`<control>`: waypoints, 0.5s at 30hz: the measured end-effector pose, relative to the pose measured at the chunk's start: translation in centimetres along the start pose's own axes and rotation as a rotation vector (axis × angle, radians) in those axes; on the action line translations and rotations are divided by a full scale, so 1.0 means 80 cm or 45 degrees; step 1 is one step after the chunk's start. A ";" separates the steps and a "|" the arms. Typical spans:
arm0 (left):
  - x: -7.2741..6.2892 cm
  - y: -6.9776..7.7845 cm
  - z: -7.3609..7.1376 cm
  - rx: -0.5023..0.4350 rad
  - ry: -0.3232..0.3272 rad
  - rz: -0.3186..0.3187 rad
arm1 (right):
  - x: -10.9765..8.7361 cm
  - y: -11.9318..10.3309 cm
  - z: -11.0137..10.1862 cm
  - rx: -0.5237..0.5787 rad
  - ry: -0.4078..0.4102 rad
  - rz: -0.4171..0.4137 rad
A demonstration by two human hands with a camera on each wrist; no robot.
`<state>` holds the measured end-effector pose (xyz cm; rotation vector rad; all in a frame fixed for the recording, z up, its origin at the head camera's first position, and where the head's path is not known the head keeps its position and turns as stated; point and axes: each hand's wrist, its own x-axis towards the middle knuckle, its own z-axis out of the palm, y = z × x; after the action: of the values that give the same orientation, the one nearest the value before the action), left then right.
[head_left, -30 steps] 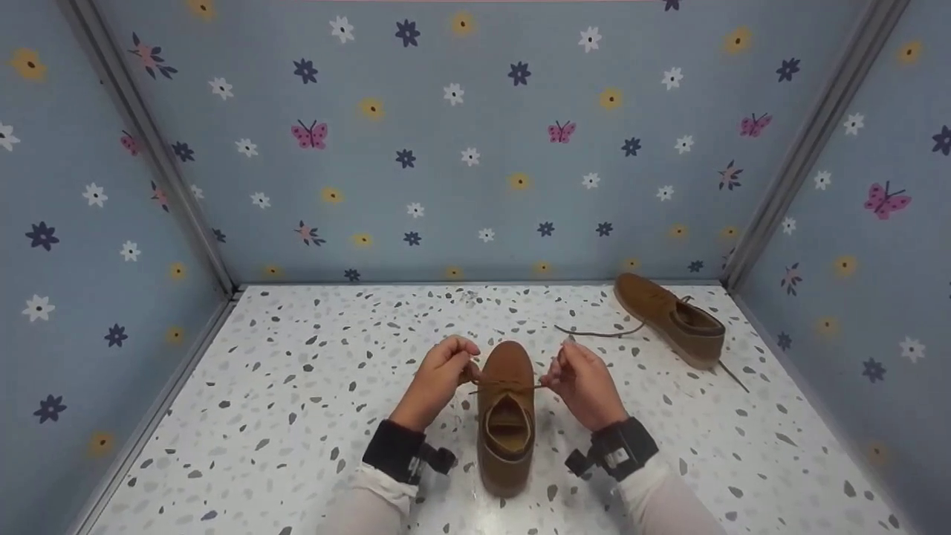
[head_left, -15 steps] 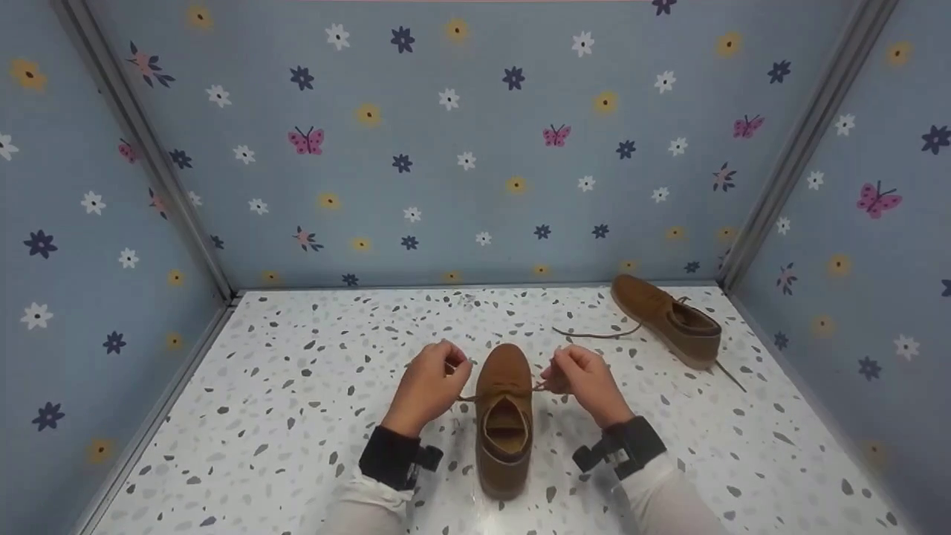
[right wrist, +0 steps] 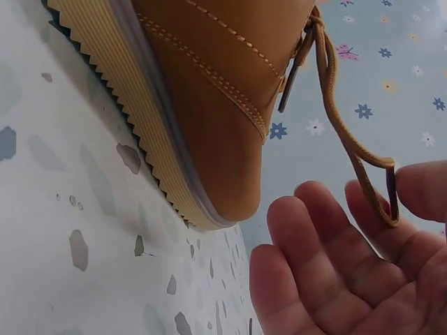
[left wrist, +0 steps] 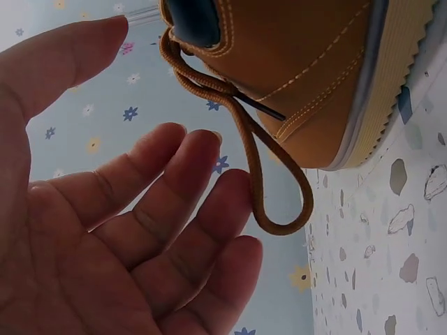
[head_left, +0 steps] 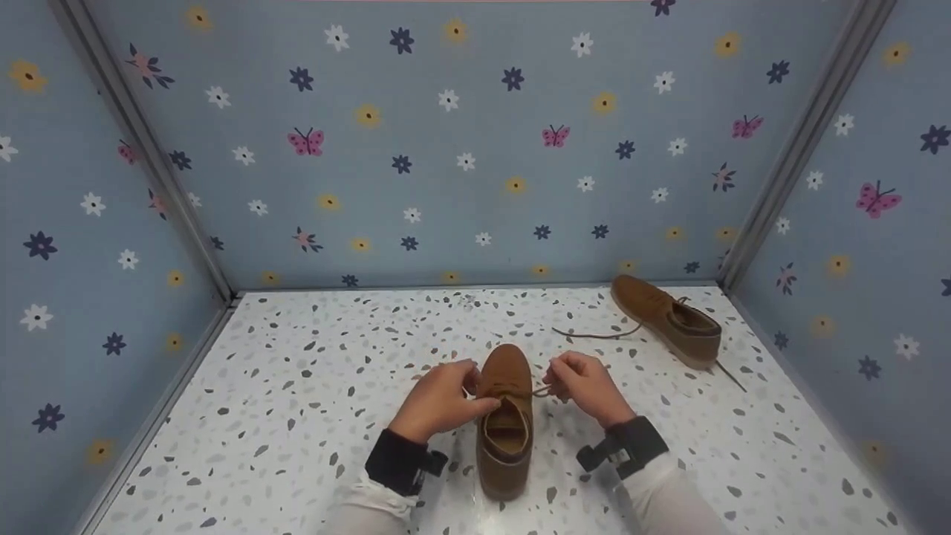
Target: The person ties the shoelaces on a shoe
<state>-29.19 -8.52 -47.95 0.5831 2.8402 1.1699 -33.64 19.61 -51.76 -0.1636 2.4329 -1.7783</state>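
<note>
On the speckled table [head_left: 297, 386], close in front of the person, stood a tan suede shoe [head_left: 506, 416], toe pointing away, with a ridged pale sole and light stitching along its side. Its brown lace [left wrist: 260, 150] hung in a loop off the left side. The left hand [head_left: 440, 401] lay against the shoe's left flank; from the wrist its fingers were loosely spread and half curled, the lace loop resting against the fingertips [left wrist: 234, 202], gripping nothing. The right hand [head_left: 587, 388] sat just beside the shoe's right side, pinching a folded loop of lace [right wrist: 363, 164] between thumb and forefinger, the other fingers relaxed.
</note>
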 end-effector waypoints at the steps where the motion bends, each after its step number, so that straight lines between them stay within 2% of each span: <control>1: 0.000 0.000 0.001 0.001 -0.004 0.008 | 0.000 0.000 0.000 -0.009 0.001 -0.002; 8: 0.002 0.000 0.011 -0.006 -0.016 -0.014 | -0.001 -0.002 -0.006 -0.167 -0.011 -0.043; 15: 0.004 0.002 0.021 0.051 -0.042 -0.039 | 0.001 -0.006 -0.026 -0.571 0.015 -0.244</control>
<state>-29.15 -7.17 -49.05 0.5531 2.8403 1.0911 -34.04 21.39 -50.65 -0.4410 2.8709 -1.2611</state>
